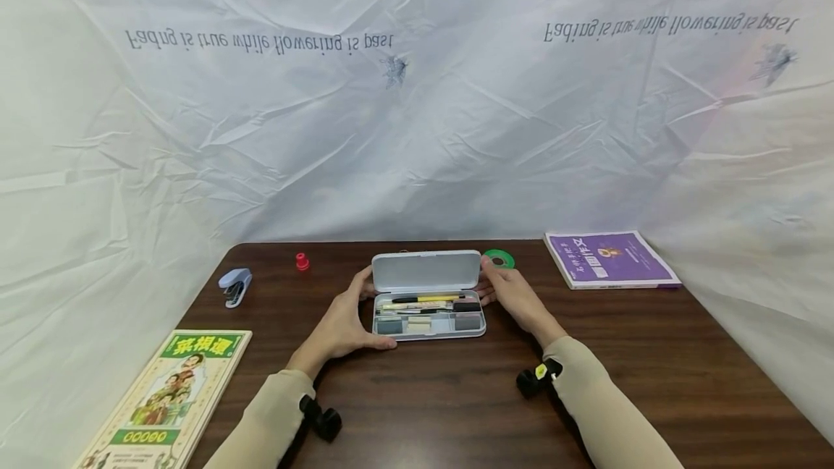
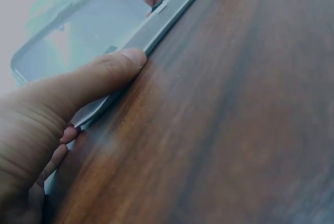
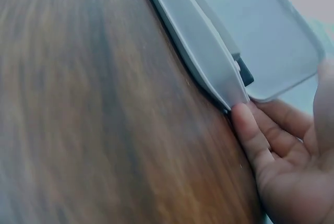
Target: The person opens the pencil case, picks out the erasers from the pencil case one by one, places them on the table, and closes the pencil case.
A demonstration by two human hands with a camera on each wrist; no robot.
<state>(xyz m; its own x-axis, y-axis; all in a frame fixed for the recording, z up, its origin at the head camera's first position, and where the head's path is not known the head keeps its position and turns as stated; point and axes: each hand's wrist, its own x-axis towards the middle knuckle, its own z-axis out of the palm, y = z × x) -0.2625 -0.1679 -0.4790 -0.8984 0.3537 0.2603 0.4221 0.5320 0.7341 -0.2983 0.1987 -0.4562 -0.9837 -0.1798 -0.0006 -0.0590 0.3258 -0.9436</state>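
Note:
A pale pencil case lies on the table with its lid raised. Inside are a yellow-and-black pen, other pens, a white eraser and dark grey blocks whose kind I cannot tell. My left hand grips the case's left end; in the left wrist view its thumb lies along the front wall and the other fingers are partly hidden. My right hand holds the right end, thumb at the lid's edge; the right wrist view shows its little finger against the case's corner.
Behind my right hand lies a green tape roll. A purple book is at the back right. To the left are a small red object, a light-blue stapler and a green-and-cream book. White sheeting hangs around the table.

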